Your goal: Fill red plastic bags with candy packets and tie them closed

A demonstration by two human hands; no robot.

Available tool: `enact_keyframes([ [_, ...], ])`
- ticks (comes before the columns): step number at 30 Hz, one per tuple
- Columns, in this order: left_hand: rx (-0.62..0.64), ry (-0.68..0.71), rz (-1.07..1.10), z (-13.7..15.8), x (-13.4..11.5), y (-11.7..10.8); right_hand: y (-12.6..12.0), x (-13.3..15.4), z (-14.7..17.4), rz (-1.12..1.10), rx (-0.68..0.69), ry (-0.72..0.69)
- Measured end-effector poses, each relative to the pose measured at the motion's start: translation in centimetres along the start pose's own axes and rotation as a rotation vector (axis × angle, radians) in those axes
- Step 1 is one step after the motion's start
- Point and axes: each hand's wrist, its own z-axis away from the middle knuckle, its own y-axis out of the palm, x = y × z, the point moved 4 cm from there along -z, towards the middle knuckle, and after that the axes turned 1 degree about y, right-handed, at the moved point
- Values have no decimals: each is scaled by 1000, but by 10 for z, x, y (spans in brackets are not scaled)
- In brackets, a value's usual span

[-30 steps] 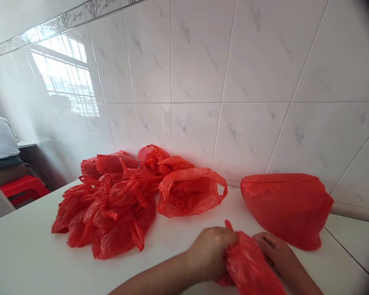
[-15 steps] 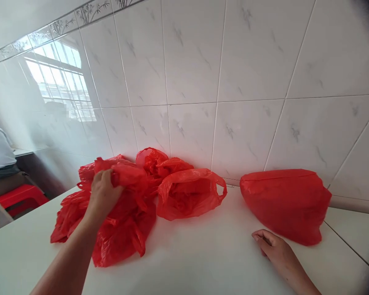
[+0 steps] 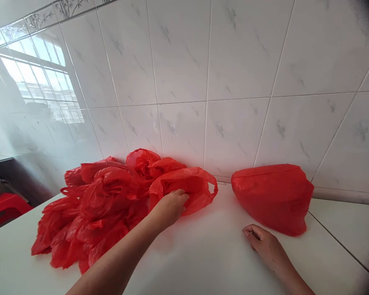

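Observation:
My left hand (image 3: 171, 207) is at the mouth of an open red plastic bag (image 3: 199, 184) with a loop handle. Its fingers are bent and slightly apart, with the tips over the opening; I see nothing held in them. Left of it spreads a heap of crumpled red plastic bags (image 3: 107, 192), partly behind my left forearm. My right hand (image 3: 261, 241) rests on the white table (image 3: 203, 254) with its fingers loosely curled and nothing visible in them. Just beyond it, apart from it, a fuller, smooth red bag (image 3: 273, 196) stands near the wall.
A white tiled wall (image 3: 181, 73) runs along the back of the table. Across the right side of the tabletop runs a dark seam (image 3: 341, 241). At the far left, beyond the table edge, is a red plastic stool (image 3: 6, 209).
My left hand has let go of a crumpled red bag on the heap and moved right to the open bag. The view has shifted slightly right. My right hand stays curled on the table.

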Motion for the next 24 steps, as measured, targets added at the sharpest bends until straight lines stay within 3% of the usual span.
enact_keyframes([
  [7,38,-237,-184,-45,36,33,-3,11,6,7,-19,11],
  [10,71,-258,-174,-50,44,39,-3,14,8,30,-28,7],
  [16,28,-133,-112,-45,34,23,8,25,15,88,-88,-27],
  [24,-99,156,137,-15,-23,1,41,68,18,-345,-234,-205],
])
